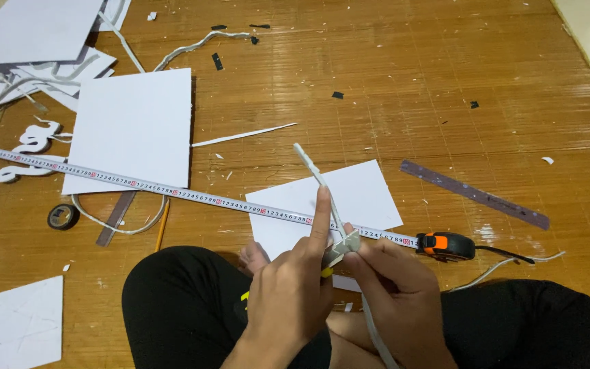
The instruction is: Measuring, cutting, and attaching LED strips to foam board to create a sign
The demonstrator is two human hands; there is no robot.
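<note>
**A thin strip, a pinch, and a likely blade**

We pinch a thin white strip [322, 184] near its lower end with our right hand [397, 294], while our left hand [291, 294] grips what may be a small cutter [332, 256], forefinger stretched along the strip. The strip rises above a white sheet [370, 195] and a tape measure [172, 188] on the mat [411, 89]. If the tool slips, it could nick our right fingertips [353, 258]; the strip could also snap.
</note>
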